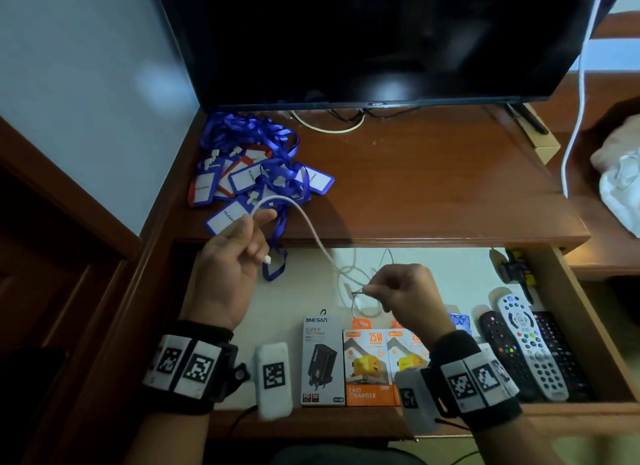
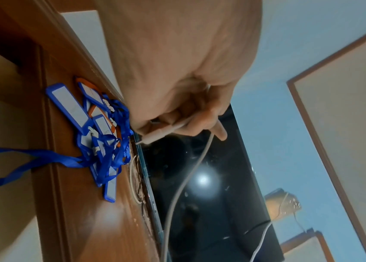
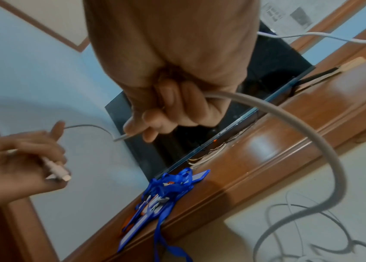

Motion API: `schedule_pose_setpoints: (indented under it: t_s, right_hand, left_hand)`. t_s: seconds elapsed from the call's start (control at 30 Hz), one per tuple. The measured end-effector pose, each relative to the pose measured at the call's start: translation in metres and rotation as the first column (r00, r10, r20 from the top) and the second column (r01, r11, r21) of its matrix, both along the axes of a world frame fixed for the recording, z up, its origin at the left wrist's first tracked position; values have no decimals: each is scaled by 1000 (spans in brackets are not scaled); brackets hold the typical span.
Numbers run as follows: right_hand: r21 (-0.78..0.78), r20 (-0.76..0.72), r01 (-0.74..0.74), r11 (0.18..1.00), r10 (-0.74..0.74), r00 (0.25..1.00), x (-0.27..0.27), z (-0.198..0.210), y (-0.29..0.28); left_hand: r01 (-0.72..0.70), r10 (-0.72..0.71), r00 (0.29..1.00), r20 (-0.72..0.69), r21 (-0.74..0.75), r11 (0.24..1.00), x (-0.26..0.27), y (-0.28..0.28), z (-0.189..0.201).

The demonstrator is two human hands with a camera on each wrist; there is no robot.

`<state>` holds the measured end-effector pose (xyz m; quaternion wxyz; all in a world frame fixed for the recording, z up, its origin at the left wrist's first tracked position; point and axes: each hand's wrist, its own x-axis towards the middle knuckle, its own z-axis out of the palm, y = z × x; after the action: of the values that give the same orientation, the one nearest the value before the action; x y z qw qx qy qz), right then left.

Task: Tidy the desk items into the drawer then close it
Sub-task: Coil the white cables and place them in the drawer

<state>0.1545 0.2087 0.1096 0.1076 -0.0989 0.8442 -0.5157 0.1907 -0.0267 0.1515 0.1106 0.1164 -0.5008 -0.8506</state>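
Note:
A white charging cable arcs between my two hands above the open drawer. My left hand grips the plug end of the cable, the connector poking out below the fingers. My right hand pinches the cable further along, and loose loops hang from it onto the drawer floor. A heap of blue lanyards with name badges lies on the desk top at the back left, one strap dangling over the front edge into the drawer.
In the drawer lie charger boxes at the front and remote controls at the right. A dark TV screen stands at the back of the desk. A white cord hangs at the right, beside a white cloth.

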Motion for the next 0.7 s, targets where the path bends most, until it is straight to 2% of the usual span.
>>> schedule_pose_setpoints:
  t_s: [0.1, 0.17, 0.23, 0.33, 0.47, 0.57, 0.7]
  right_hand:
    - [84, 39, -202, 976, 199, 979, 6, 4, -10]
    - [74, 70, -301, 951, 296, 953, 11, 10, -15]
    - [31, 55, -329, 944, 328, 943, 14, 16, -19]
    - [-44, 24, -306, 951, 308, 951, 16, 22, -21]
    - [-142, -23, -259, 955, 259, 966, 13, 26, -18]
    - [-197, -108, -184, 963, 165, 980, 9, 29, -16]
    - [-267, -126, -36, 963, 2, 992, 0, 27, -11]
  left_hand:
    - [-8, 19, 999, 47, -224, 975, -1, 7, -7]
    - [5, 32, 996, 83, -408, 913, 0, 14, -12]
    - [36, 25, 994, 108, -528, 848, -1, 20, -17]
    - [114, -15, 986, 166, -608, 786, -2, 26, -22]
    - [204, -76, 971, 227, -617, 760, -1, 31, -25]
    - [268, -141, 955, 260, -560, 784, 0, 34, -24]
    - [347, -246, 929, 278, -418, 840, 5, 36, -19]
